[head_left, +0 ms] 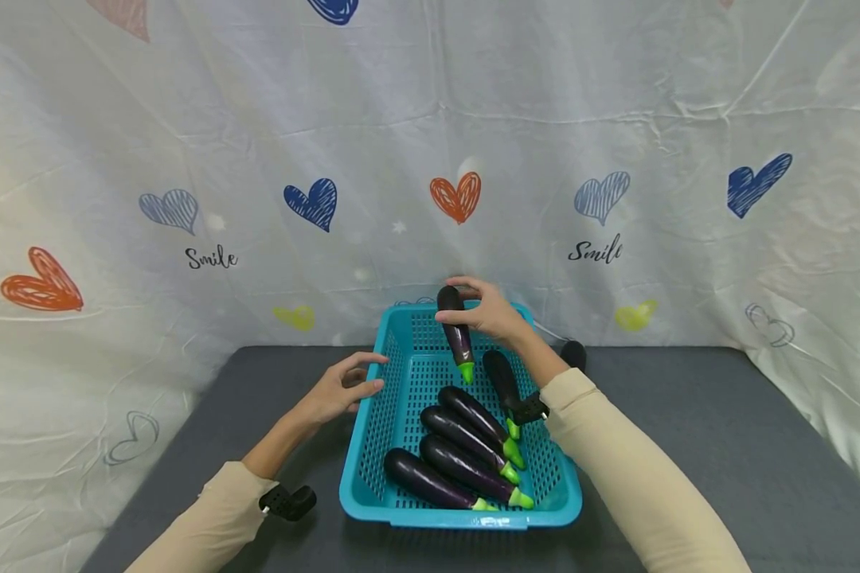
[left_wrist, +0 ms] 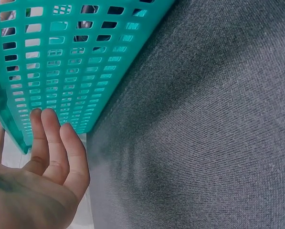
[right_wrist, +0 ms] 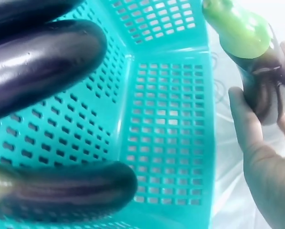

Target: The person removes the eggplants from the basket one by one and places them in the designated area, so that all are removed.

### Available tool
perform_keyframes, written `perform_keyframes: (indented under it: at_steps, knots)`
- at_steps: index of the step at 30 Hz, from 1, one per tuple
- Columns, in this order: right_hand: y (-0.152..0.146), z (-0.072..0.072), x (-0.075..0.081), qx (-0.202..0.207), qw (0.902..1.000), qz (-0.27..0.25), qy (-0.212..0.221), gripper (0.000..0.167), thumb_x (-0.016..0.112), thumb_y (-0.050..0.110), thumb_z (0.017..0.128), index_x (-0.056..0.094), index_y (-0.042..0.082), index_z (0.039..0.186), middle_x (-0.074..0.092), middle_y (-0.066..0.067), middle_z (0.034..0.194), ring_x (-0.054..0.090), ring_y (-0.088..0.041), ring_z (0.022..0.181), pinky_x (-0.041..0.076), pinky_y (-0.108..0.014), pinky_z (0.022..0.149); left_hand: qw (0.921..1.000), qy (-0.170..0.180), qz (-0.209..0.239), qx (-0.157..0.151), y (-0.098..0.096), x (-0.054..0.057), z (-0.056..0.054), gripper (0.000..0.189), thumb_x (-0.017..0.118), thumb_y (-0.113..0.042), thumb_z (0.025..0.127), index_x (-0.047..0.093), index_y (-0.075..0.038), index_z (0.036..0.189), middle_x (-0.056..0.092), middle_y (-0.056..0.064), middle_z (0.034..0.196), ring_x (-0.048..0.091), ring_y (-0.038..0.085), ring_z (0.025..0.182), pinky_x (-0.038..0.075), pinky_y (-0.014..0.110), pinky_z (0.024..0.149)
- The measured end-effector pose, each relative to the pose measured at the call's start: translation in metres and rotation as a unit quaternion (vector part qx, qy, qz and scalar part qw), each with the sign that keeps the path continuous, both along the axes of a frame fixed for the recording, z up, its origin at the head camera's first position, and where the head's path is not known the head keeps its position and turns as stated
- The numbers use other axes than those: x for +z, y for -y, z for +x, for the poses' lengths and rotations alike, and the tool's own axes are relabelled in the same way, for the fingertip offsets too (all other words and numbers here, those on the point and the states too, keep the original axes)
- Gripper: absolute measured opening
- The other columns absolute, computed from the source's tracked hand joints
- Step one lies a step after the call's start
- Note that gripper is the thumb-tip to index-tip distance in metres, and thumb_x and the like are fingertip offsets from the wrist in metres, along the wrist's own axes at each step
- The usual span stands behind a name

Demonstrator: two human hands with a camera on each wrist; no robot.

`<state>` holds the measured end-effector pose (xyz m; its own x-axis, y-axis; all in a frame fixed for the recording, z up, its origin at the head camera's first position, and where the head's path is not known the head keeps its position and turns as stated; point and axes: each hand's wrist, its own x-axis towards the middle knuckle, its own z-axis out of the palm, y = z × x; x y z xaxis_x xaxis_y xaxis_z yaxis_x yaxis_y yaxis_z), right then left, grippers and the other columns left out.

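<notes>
A dark purple eggplant (head_left: 455, 334) with a green cap hangs over the far end of the blue basket (head_left: 358, 461), cap pointing down toward me. My right hand (head_left: 493, 312) pinches it between thumb and fingers near its rounded end. The right wrist view shows the held eggplant (right_wrist: 266, 81) beyond the basket's far rim. Beside the basket's left rim is my left hand (head_left: 333, 391), its fingers loosely bent and holding nothing. Its fingers (left_wrist: 58, 148) lie along the outside of the perforated wall in the left wrist view; whether they touch it I cannot tell.
Several eggplants (head_left: 466, 465) lie slanted in the near part of the basket, and another eggplant (head_left: 500, 378) rests along the right wall. A dark rounded object (head_left: 573, 354) sits behind the right forearm. The grey table (head_left: 659, 446) meets a white curtain (head_left: 401, 127) printed with hearts.
</notes>
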<state>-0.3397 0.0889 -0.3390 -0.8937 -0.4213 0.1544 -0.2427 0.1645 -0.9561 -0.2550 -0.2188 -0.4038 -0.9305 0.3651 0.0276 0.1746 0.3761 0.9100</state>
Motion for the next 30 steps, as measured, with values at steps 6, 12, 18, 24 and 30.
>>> perform_keyframes:
  at_steps: [6, 12, 18, 24, 30]
  knots:
    - [-0.009, 0.002, 0.008, -0.019, 0.9998, -0.002, -0.002, 0.069, 0.081, 0.017, 0.091, 0.047, 0.009, 0.15, 0.048, -0.024, 0.139, 0.056, -0.04, 0.117, 0.047, -0.057, 0.095, 1.0, -0.001, 0.004, -0.005, 0.001, -0.001, -0.001, 0.045, 0.065, -0.03, 0.103, 0.054, -0.019, 0.146, 0.06, 0.016, 0.124, 0.057, 0.03, 0.1, 0.052, 0.046, 0.081]
    - [-0.021, 0.005, 0.014, -0.031, 0.9995, 0.001, 0.01, 0.068, 0.081, 0.017, 0.09, 0.049, 0.009, 0.15, 0.048, -0.024, 0.14, 0.053, -0.039, 0.122, 0.049, -0.055, 0.093, 1.0, 0.002, 0.005, -0.002, 0.001, -0.001, 0.0, 0.046, 0.066, -0.031, 0.103, 0.053, -0.021, 0.146, 0.054, 0.019, 0.138, 0.056, 0.035, 0.115, 0.053, 0.05, 0.086]
    - [-0.034, 0.008, 0.018, -0.047, 0.9986, 0.02, -0.01, 0.068, 0.082, 0.019, 0.09, 0.05, 0.011, 0.149, 0.045, -0.021, 0.144, 0.048, -0.037, 0.127, 0.045, -0.058, 0.096, 1.0, 0.002, 0.01, 0.0, 0.001, -0.001, 0.0, 0.046, 0.066, -0.03, 0.102, 0.053, -0.02, 0.145, 0.045, 0.021, 0.149, 0.05, 0.04, 0.129, 0.052, 0.054, 0.088]
    - [-0.046, 0.009, 0.021, -0.04, 0.9992, 0.005, -0.004, 0.068, 0.082, 0.015, 0.09, 0.049, 0.011, 0.149, 0.045, -0.02, 0.145, 0.052, -0.041, 0.123, 0.044, -0.063, 0.096, 0.9999, 0.005, 0.01, 0.003, 0.0, 0.0, 0.0, 0.046, 0.066, -0.03, 0.102, 0.054, -0.021, 0.145, 0.043, 0.019, 0.152, 0.046, 0.042, 0.133, 0.051, 0.056, 0.089]
    - [-0.059, 0.011, 0.023, -0.05, 0.9986, 0.013, 0.007, 0.07, 0.08, 0.018, 0.092, 0.046, 0.012, 0.152, 0.043, -0.02, 0.15, 0.048, -0.041, 0.131, 0.043, -0.065, 0.096, 0.9999, 0.005, 0.013, 0.003, 0.0, -0.001, 0.0, 0.046, 0.066, -0.029, 0.102, 0.054, -0.02, 0.145, 0.041, 0.02, 0.153, 0.047, 0.042, 0.132, 0.052, 0.055, 0.088]
